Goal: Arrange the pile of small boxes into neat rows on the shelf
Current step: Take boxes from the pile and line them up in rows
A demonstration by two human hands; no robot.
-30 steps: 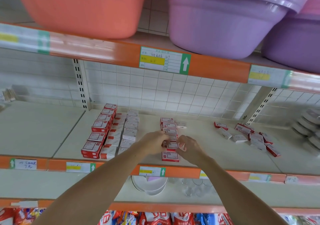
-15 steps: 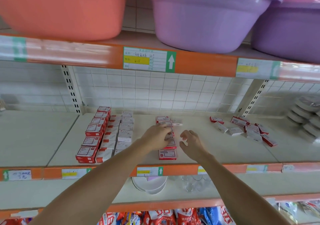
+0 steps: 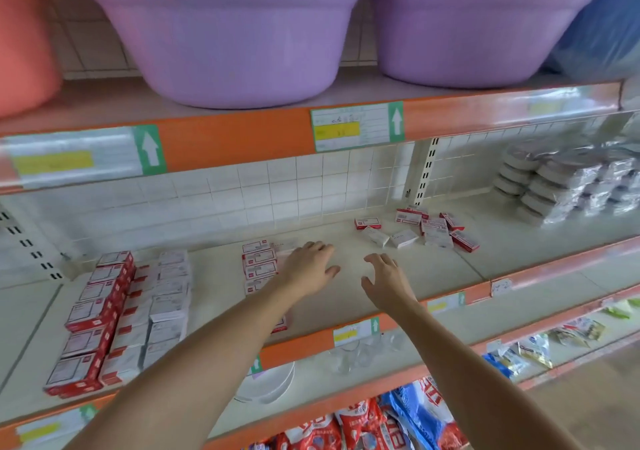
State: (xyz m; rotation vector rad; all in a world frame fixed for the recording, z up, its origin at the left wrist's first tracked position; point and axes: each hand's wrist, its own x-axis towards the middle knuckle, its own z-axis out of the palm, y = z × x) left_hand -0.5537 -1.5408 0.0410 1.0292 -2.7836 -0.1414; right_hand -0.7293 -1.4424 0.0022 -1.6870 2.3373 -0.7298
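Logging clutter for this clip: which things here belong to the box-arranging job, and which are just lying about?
Part of the job:
loose boxes
middle row
rows at the left
shelf
left hand, right hand, both empty

Just lying about:
purple basins
wrapped stacks
white plates
snack bags

The small boxes (image 3: 417, 230) looked like printed cardboard, the shelf (image 3: 349, 297) matt painted metal; purple basins (image 3: 239, 34) above were smooth plastic, the stacked packs (image 3: 561, 186) film-wrapped and shiny.
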